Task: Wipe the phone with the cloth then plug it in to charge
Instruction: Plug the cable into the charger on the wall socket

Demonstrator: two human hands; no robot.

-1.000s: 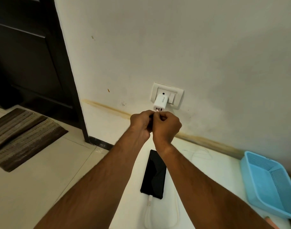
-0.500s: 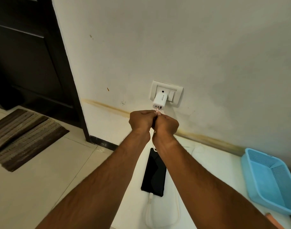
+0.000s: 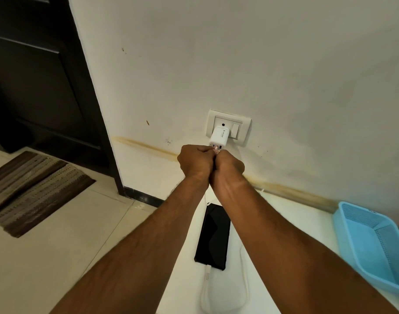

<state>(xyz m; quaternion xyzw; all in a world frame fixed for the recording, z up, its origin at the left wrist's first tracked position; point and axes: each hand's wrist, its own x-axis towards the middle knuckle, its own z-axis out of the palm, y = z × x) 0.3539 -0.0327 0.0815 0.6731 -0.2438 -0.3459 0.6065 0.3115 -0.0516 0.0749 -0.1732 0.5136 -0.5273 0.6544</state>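
Pale wall fills the view above a white desk, with a dark door and a striped mat on the floor to the left. Compared with a second ago, both hands have crept up toward the white charger seated in the wall socket, and the pinkish plug tip of the cable now sits just under the charger's ports, close to touching but, by my reading, not yet pushed home. Left hand and right hand are pressed together, fingers curled tight round that plug. On the desk below the forearms the phone lies dark and face up, its near end already carrying the white cable, which loops at the bottom edge of view. So wiping looks done and only this last insertion remains. No cloth is visible. Room is fair: a blue basket stands well to the right near the desk's edge, and nothing crowds the socket.
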